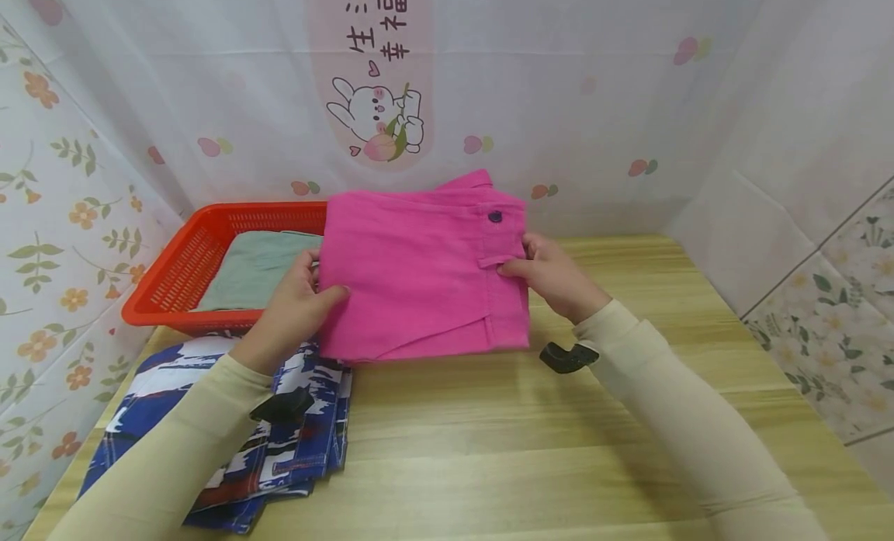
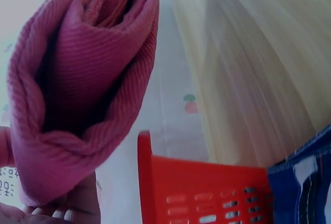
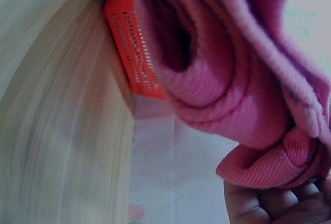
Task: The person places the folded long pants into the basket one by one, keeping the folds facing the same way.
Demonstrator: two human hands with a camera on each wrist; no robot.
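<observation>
Folded bright pink trousers point(image 1: 412, 277) with a dark button hang in the air between my two hands, above the table. My left hand point(image 1: 296, 308) grips their left edge, thumb on the front. At the waistband side my right hand point(image 1: 555, 273) pinches the other edge, thumb near a belt loop. In the left wrist view the rolled layers of the pink trousers point(image 2: 93, 69) show end-on, over the curled fingers point(image 2: 77, 203). The right wrist view shows the waistband end of the trousers point(image 3: 222, 94) with fingers point(image 3: 274, 203) beneath it.
A red plastic basket point(image 1: 174, 254) stands at the back left, holding a folded pale green garment point(image 1: 261, 265). In front of it lies a folded blue, white and red patterned garment point(image 1: 300, 448), partly under my left forearm. The wooden table point(image 1: 489, 448) meets a white printed curtain point(image 1: 594, 122) behind.
</observation>
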